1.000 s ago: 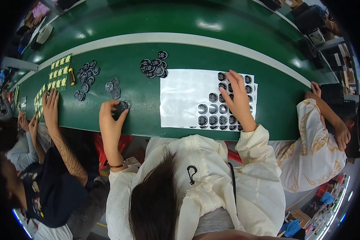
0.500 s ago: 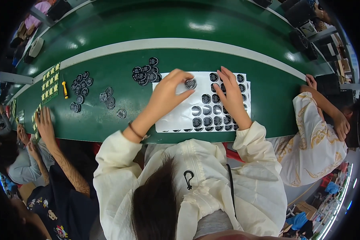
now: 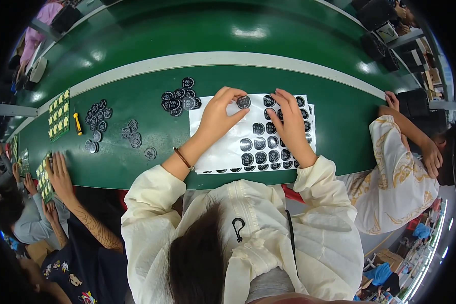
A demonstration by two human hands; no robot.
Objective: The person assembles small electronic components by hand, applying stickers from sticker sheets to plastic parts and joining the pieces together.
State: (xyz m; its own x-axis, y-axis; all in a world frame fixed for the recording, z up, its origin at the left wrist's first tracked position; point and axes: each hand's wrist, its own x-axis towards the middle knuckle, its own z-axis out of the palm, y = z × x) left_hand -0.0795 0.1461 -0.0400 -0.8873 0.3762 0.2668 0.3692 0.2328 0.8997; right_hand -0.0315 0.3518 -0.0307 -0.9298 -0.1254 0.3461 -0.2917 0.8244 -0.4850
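A sheet of round black stickers (image 3: 207,152) on white backing lies in front of me on the green table. Over its upper part, my left hand (image 3: 219,115) pinches a round black display disc (image 3: 243,102) between its fingertips, printed face up. My right hand (image 3: 291,124) rests over the sheet's right side, fingers apart and slightly bent. Its index fingertip is beside a sticker (image 3: 269,101) in the top row; I see nothing held there. Several rows of stickers remain on the right half, while the left half is bare backing.
A pile of black discs (image 3: 175,104) touches the sheet's upper left corner, with more discs (image 3: 135,139) farther left. Beyond them are a yellow screwdriver (image 3: 77,124) and a green circuit board panel (image 3: 59,115). A co-worker's hand (image 3: 59,175) works at left; another person sits at right.
The disc in my left hand has turned from a blurred tilt to show its face. My right fingers have bent and come closer to the top-row sticker. The view has shifted slightly.
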